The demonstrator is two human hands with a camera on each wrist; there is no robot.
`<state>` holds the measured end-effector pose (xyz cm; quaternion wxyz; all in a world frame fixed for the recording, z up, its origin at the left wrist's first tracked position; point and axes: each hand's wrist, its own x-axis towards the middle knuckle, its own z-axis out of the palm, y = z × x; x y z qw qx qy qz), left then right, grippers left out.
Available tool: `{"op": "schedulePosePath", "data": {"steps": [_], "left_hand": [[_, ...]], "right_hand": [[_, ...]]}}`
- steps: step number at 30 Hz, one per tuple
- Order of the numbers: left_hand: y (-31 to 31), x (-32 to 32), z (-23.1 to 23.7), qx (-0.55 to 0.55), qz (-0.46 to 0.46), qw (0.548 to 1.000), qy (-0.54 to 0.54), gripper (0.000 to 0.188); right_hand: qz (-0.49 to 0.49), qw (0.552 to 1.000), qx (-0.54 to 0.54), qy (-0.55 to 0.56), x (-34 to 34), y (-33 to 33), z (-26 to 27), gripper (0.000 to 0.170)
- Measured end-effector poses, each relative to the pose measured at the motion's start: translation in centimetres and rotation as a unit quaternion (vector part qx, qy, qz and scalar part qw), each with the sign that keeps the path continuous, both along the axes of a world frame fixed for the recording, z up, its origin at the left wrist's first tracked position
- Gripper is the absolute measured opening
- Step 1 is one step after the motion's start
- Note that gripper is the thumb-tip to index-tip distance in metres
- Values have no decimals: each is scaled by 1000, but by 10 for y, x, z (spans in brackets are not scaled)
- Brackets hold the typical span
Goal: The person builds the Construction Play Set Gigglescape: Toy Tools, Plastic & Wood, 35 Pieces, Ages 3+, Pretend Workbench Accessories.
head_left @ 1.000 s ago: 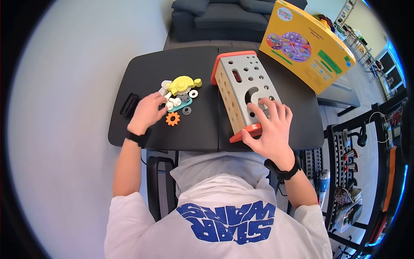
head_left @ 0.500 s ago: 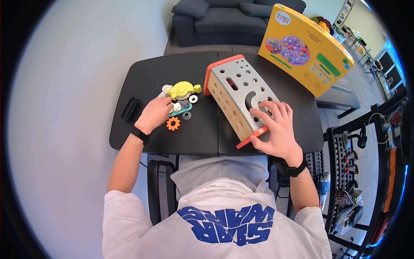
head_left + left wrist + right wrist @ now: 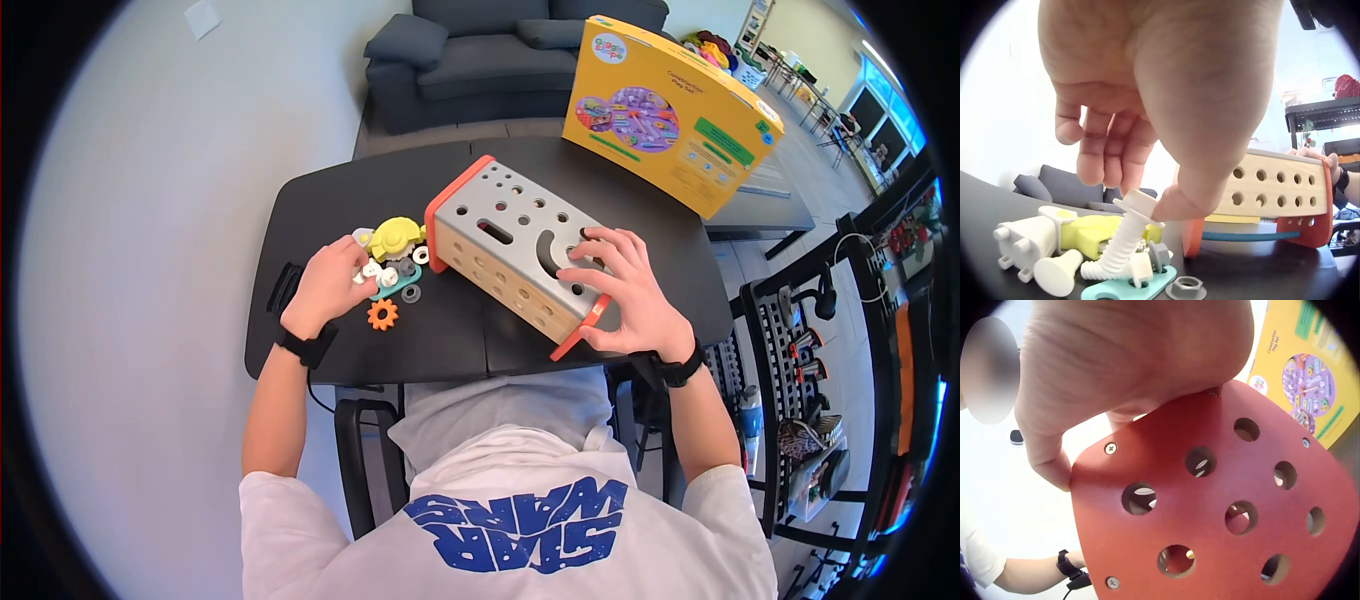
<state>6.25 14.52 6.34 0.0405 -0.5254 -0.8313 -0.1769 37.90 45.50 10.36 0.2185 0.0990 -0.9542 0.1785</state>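
To the left of the grey-topped wooden box with red ends (image 3: 520, 240), the left hand (image 3: 322, 288) pinches a white plastic screw (image 3: 1124, 239) by its raised head; the right hand (image 3: 638, 300) grips the box's near end, probably for steadiness.

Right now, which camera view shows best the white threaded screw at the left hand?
The left wrist view: the white screw is large there, its thread clear. The head view shows only white pieces, too small to tell which is it. The right wrist view does not show it.
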Motion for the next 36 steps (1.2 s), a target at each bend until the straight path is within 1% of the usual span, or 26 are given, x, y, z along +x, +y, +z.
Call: {"op": "schedulePosePath", "data": {"steps": [1, 3, 4, 6, 7, 9, 10, 11, 13, 15, 17, 21, 22, 23, 26, 27, 29, 31, 33, 36], "left_hand": [[2, 3, 8, 9, 17, 999, -45, 23], [8, 12, 24, 28, 20, 998, -61, 22], [10, 15, 31, 46, 18, 994, -101, 22], [16, 20, 41, 87, 12, 981, -173, 22], [20, 24, 48, 87, 16, 981, -171, 22], [30, 34, 64, 83, 28, 967, -241, 21], [35, 36, 67, 89, 12, 961, -262, 20], [40, 38, 70, 90, 13, 961, -261, 20], [52, 45, 77, 102, -18, 958, -266, 20], [67, 57, 85, 103, -22, 958, -267, 20], [81, 70, 95, 116, -52, 951, -283, 20], [109, 88, 106, 115, -86, 945, -294, 20], [116, 90, 105, 124, -110, 946, -280, 20], [124, 93, 106, 124, -114, 945, -280, 20], [144, 106, 109, 69, -138, 955, -252, 21], [150, 110, 107, 67, -142, 955, -252, 21], [162, 117, 102, 69, -183, 955, -223, 23], [172, 125, 99, 61, -185, 958, -209, 27], [181, 131, 98, 56, -202, 963, -168, 27], [194, 136, 87, 68, -230, 957, -165, 28]], "right_hand": [[-4, 1000, 1, 1, 3, 2, 1, 60], [-24, 999, 2, -25, 7, 8, 2, 63], [-20, 1000, 1, -22, 9, 11, 0, 63], [-60, 998, -6, -35, 13, 17, -5, 68], [-55, 998, -6, -34, 14, 19, -7, 68], [-113, 992, -26, -43, 18, 19, -11, 74], [-129, 989, -31, -58, 20, 17, -11, 76], [-129, 990, -31, -57, 21, 16, -12, 76], [-157, 985, -35, -57, 21, 12, -13, 75], [-177, 982, -29, -62, 21, 7, -14, 75], [-197, 978, -21, -65, 19, 3, -13, 75], [-223, 973, 17, -54, 18, 3, -15, 80], [-218, 974, 10, -55, 19, 3, -14, 80], [-213, 975, 2, -56, 20, 5, -13, 80], [-212, 976, -3, -49, 19, 5, -16, 82], [-204, 978, -9, -43, 19, 6, -17, 82], [-203, 978, -11, -37, 18, 8, -20, 83], [-195, 980, -21, -30, 18, 8, -21, 83], [-195, 980, -24, -31, 19, 8, -21, 83], [-194, 980, -30, -33, 19, 7, -20, 83]]}}
